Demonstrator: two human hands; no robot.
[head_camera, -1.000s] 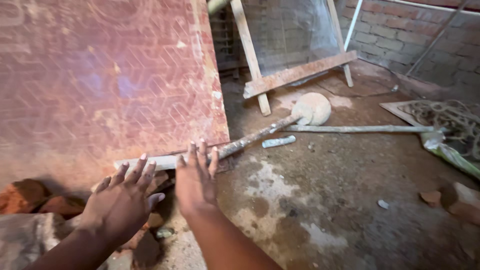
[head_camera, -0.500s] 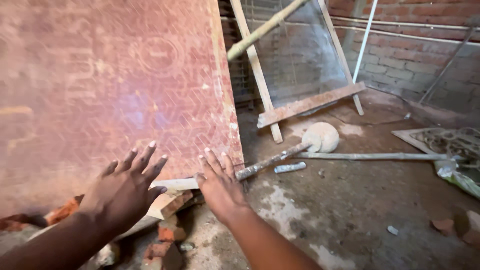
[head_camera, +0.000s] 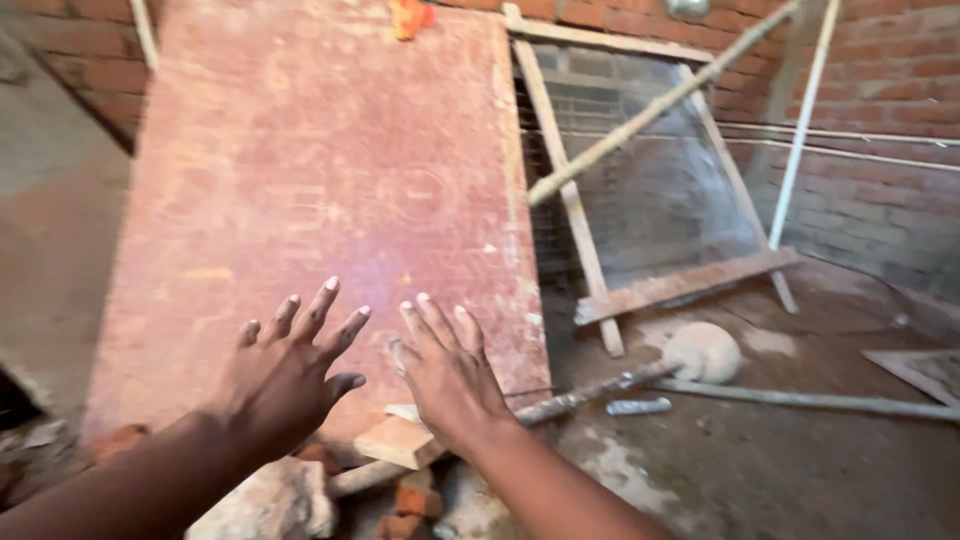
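**Item: red plywood board, leaning upright, both hands raised before it**

Board (head_camera: 300, 200): large, flat sheet, reddish-brown film face, scuffed and dusted pale, edges chipped. It stands tilted back against the brick wall (head_camera: 880, 70), just beyond both hands' fingertips, its lower edge hidden behind rubble below the palms.

Left hand (head_camera: 285, 375): fingers spread wide, palm toward the board, holding nothing. Whether it touches the face cannot be told.

Right hand (head_camera: 450, 375): fingers spread a little less, palm forward, likewise empty, close beside the left one and near the board's right edge.

Below the hands: a pale wood offcut (head_camera: 400, 440), broken bricks (head_camera: 410, 500), and a lump of rock (head_camera: 270, 500). To the right of the right hand: a long-handled tamper with a rounded cement head (head_camera: 700, 350) lying on the dirt floor (head_camera: 760, 470), and a wooden frame with mesh (head_camera: 650, 200) leaning on the wall.

Hazards, as judged: the board rests on loose rubble, so its foot could slip and the sheet slide or tip toward the person. Flat open palms give little hold on a smooth face. Chipped edges may splinter fingers. Bricks and the tamper handle invite a stumble.
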